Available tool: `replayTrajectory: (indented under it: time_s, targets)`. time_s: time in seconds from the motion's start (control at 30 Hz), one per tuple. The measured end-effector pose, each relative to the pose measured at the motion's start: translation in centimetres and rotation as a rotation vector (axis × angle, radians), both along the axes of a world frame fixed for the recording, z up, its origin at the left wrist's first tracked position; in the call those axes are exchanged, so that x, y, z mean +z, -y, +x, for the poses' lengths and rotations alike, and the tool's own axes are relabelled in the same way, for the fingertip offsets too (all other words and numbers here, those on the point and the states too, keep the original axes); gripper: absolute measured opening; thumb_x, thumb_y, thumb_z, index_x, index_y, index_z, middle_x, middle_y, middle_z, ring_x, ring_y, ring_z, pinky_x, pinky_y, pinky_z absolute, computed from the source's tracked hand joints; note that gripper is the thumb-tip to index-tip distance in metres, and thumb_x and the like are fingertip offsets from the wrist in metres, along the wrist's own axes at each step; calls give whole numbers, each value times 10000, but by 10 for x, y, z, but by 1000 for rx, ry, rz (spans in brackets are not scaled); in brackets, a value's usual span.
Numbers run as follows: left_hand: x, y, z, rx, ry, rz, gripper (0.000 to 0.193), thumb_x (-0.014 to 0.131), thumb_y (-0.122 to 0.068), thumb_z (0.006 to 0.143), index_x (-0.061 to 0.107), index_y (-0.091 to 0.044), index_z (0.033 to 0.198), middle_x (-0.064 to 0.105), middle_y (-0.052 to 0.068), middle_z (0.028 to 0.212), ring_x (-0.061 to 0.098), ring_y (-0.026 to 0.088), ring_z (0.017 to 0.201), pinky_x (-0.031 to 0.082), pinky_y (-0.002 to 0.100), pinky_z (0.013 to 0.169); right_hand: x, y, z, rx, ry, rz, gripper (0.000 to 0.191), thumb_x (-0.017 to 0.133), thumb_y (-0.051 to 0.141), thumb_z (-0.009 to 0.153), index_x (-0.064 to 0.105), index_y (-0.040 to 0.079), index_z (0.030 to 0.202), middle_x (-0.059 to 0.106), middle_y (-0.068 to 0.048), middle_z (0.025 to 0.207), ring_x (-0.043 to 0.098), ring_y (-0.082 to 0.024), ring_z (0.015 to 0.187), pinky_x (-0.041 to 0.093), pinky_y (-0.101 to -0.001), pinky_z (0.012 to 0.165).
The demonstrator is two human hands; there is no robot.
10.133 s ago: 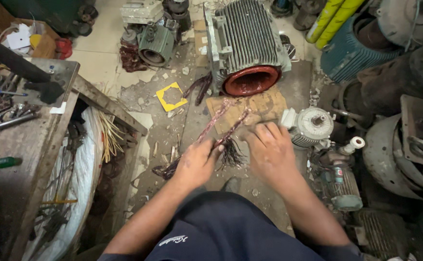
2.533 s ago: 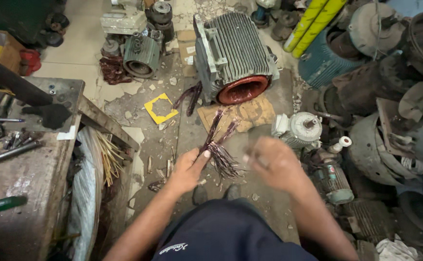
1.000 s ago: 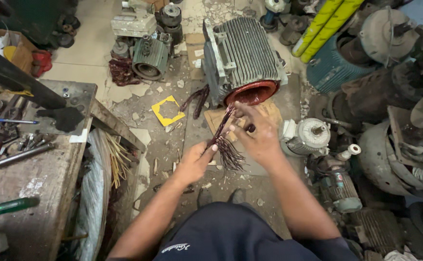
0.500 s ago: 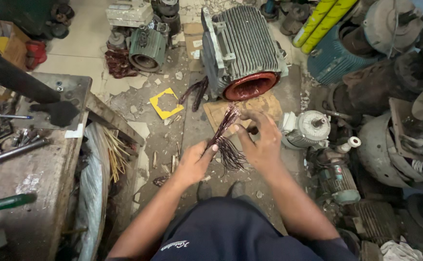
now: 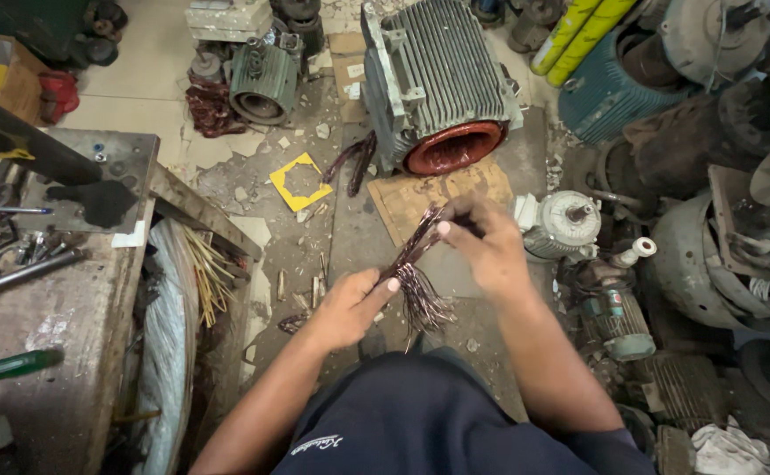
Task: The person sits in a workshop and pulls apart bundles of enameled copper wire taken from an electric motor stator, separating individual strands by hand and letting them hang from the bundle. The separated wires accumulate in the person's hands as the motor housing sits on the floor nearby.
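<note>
Below, both hands [image 5: 420, 268] grasping copper wire bundle [image 5: 416, 273], motors [image 5: 442, 88] crowding the floor.

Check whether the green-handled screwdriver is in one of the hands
No, the green-handled screwdriver lies on the workbench; both hands grip the wire bundle.

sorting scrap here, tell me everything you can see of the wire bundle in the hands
The wire bundle is a hank of thin strands, copper-brown to purplish, looking like enamelled winding wire. It slants from lower left to upper right above the floor. The left hand pinches it near the middle, and the right hand grips its upper end. Below the left hand's grip the strands splay into a loose, frayed tuft hanging down. Nothing else touches it.
</note>
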State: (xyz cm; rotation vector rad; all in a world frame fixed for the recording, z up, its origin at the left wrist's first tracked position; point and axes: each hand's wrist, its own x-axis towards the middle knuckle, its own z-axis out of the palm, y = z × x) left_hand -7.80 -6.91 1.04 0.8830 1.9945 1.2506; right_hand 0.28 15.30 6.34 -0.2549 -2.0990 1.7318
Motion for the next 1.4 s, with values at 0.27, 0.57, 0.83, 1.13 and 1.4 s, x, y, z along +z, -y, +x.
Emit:
replayTrajectory:
  time_s: [0.27, 0.57, 0.83, 1.13, 1.4]
  targets:
    - [5, -2, 4, -25, 14, 166, 310, 550, -302, 1030, 691, -40, 1116, 586, 62, 675, 545, 161, 640, 490, 353, 617, 9, 14, 6, -227, -51, 234, 382, 778, 55, 817, 633, 29, 1170, 652, -65, 1044, 601, -135, 811, 522, -274, 727]
    - [10, -9, 10, 22, 40, 97, 304, 562, -297, 1012, 681, -40, 1124, 592, 105, 655, 591, 224, 608, 503, 390, 605, 25, 26, 13, -323, -167, 691, 245, 766, 69, 898, 692, 39, 1129, 660, -139, 1105, 671, -259, 948, 564, -356, 813]
    - [1, -14, 12, 88, -54, 65, 293, 571, -291, 1010, 685, -32, 1084, 636, 171, 695, 640, 291, 646, 502, 419, 638, 25, 24, 20, -329, -242, 915, 284, 780, 77, 858, 678, 43, 1121, 666, -144, 1073, 645, -322, 975, 501, -419, 873]
    - [6, -18, 11, 88, -90, 102, 288, 583, -302, 1009, 684, -37, 1064, 641, 173, 713, 645, 311, 647, 512, 422, 633, 2, 4, 27, -69, -95, 209, 160, 668, -4, 826, 582, 10, 960, 675, -98, 942, 614, -174, 819, 501, -301, 741]
    - [12, -19, 13, 87, -92, 31, 274, 592, -291, 989, 697, -59, 1090, 619, 209, 673, 649, 366, 628, 498, 446, 611, 15, 3, 29, -110, -41, 546, 179, 625, 3, 830, 699, 48, 987, 698, -57, 924, 668, -199, 835, 536, -353, 782]
